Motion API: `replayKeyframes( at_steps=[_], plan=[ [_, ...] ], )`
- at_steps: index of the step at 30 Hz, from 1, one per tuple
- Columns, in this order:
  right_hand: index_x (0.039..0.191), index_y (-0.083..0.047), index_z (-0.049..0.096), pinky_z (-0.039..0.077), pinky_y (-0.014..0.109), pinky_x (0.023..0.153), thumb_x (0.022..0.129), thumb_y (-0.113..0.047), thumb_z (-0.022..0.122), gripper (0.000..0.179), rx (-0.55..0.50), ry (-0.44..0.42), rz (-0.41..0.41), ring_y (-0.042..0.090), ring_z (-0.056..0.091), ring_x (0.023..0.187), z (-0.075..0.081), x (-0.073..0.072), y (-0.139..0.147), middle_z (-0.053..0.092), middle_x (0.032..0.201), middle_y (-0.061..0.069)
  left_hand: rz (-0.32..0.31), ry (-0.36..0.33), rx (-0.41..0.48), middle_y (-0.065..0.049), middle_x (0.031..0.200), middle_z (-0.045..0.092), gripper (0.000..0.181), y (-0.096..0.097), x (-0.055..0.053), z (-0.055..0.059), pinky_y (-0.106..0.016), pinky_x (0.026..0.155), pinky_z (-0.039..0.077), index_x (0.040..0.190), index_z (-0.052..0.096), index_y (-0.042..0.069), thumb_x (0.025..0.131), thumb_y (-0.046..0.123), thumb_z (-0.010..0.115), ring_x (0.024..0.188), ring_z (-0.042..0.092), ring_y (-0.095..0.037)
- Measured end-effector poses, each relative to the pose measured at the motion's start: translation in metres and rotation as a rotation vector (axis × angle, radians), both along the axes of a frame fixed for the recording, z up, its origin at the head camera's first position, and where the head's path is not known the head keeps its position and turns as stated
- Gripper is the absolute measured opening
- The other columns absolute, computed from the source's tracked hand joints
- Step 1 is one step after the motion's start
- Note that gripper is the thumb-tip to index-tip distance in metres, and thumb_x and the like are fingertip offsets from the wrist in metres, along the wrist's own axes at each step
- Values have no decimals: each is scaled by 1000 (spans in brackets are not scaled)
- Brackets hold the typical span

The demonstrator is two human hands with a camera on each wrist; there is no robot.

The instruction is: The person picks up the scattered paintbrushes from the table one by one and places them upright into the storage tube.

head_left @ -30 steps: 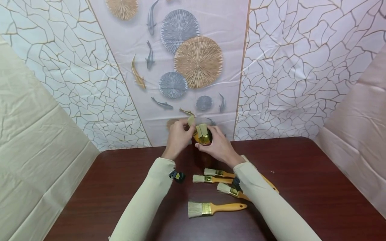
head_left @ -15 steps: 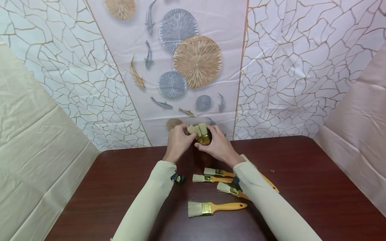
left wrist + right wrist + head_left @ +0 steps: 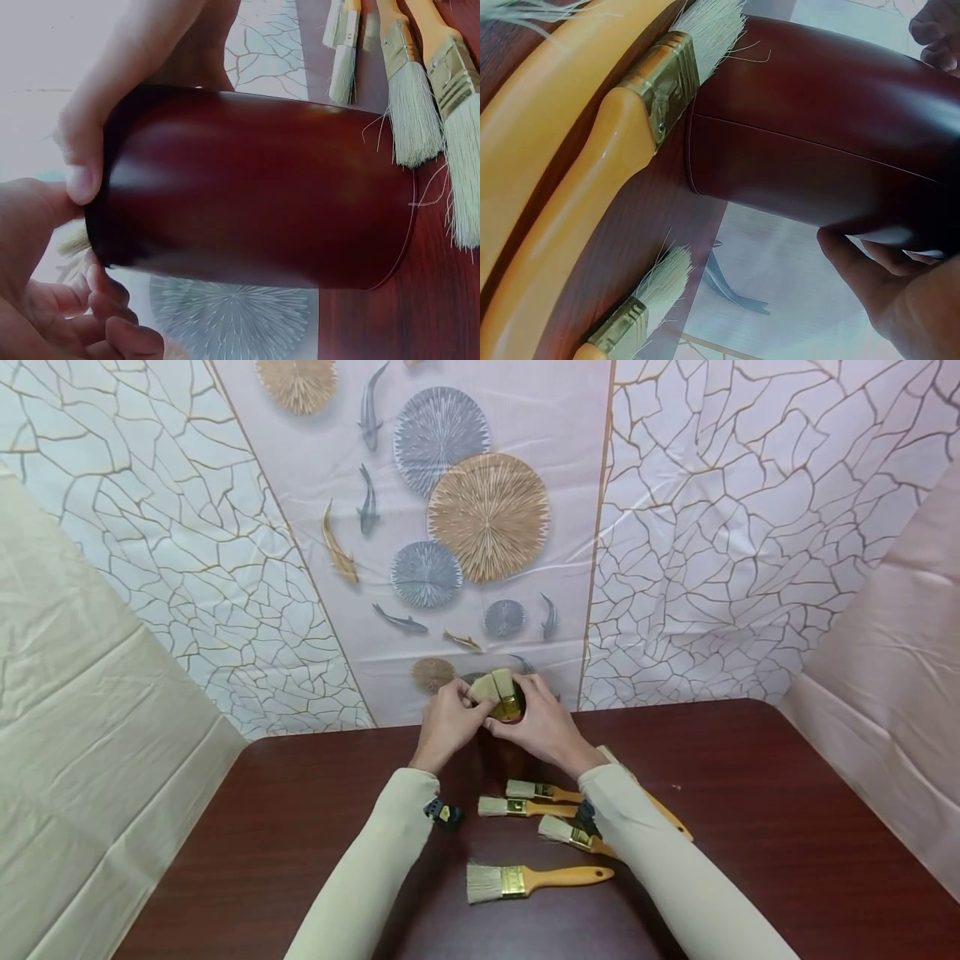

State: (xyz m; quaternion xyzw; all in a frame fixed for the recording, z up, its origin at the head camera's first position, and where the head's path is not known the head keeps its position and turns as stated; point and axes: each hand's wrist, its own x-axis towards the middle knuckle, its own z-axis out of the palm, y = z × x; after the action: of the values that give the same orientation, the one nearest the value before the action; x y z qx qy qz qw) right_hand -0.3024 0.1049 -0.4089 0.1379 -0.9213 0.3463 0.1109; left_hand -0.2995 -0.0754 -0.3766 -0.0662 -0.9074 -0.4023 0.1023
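A dark red-brown cylindrical holder (image 3: pixel 255 195) stands near the table's back edge. My right hand (image 3: pixel 546 725) grips it near the top, thumb on the near side and fingers round the far side. Inside it, paintbrushes (image 3: pixel 509 695) stand bristles up, their gold metal bands showing at the rim. At the left of the opening my left hand (image 3: pixel 448 720) pinches another paintbrush (image 3: pixel 483 688) by its pale bristles. That brush's handle is hidden behind the hand and the holder wall. In the left wrist view only a tuft of bristles (image 3: pixel 75 238) shows beside the fingers.
A wide paintbrush (image 3: pixel 536 881) lies nearest the front of the dark red table (image 3: pixel 247 860). Several smaller brushes (image 3: pixel 528 807) lie between it and the holder, some partly under the right forearm. A patterned cloth (image 3: pixel 675 568) hangs behind the table.
My left hand has lowered the pinched paintbrush into the holder, moving down and slightly right, so its bristles now sit beside the others. My right hand keeps its grip on the holder.
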Motion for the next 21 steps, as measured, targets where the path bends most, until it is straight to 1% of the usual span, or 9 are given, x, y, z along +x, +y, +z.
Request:
replayKeyframes(
  at_steps=[4,6,8,11,14,16,18,20,21],
  plan=[
    [164,-16,36,54,54,93,87,-65,76,100,-12,-16,11,32,60,114,-1,-1,1,45,150,9,-34,-21,94,-5,101,67,48,-9,2,4,-41,81,53,108,64,11,99,59,67,89,64,-23],
    [164,-16,35,54,54,93,87,-67,76,102,-19,-24,15,32,61,114,-2,-2,3,44,151,9,-66,-4,130,-6,106,69,49,-14,2,6,-44,88,54,114,66,11,103,59,61,98,66,-24],
    [165,-17,34,53,55,96,87,-69,75,103,-23,-32,20,32,60,118,-1,-1,4,43,153,9,-117,21,147,-8,115,70,48,-19,3,7,-47,95,53,123,67,9,107,53,57,108,67,-26],
    [166,-16,32,49,59,104,89,-72,70,103,-27,-56,39,36,57,129,2,1,7,40,158,10,-226,33,118,-13,135,64,50,-26,3,2,-49,106,50,144,59,5,109,41,54,126,62,-30],
    [168,-15,28,43,62,112,99,-73,55,94,-30,-90,81,40,51,140,5,3,10,35,163,11,-313,-24,61,-18,155,48,67,-30,5,-7,-53,112,45,161,39,5,107,38,57,140,52,-36],
    [169,-15,26,37,64,115,106,-68,42,83,-41,-106,111,42,45,145,7,4,12,32,166,12,-336,-84,13,-18,165,37,82,-29,7,-14,-56,116,40,167,27,8,103,47,61,149,43,-38],
    [170,-16,24,34,65,118,111,-64,31,77,-64,-124,135,43,43,147,9,6,13,30,168,12,-344,-129,-13,-16,170,29,95,-25,8,-17,-58,119,37,169,20,10,100,55,66,153,37,-38],
    [170,-18,23,30,66,119,113,-60,26,71,-120,-147,152,42,39,150,11,8,14,29,168,11,-379,-120,-6,-14,169,30,99,-19,5,-20,-54,122,33,169,20,11,97,56,71,155,34,-33],
    [170,-18,24,29,65,120,113,-59,24,70,-148,-153,159,42,37,151,11,8,14,29,168,11,-401,-96,4,-12,168,33,99,-15,3,-22,-52,122,33,168,22,12,95,56,73,154,35,-29]
  ],
)
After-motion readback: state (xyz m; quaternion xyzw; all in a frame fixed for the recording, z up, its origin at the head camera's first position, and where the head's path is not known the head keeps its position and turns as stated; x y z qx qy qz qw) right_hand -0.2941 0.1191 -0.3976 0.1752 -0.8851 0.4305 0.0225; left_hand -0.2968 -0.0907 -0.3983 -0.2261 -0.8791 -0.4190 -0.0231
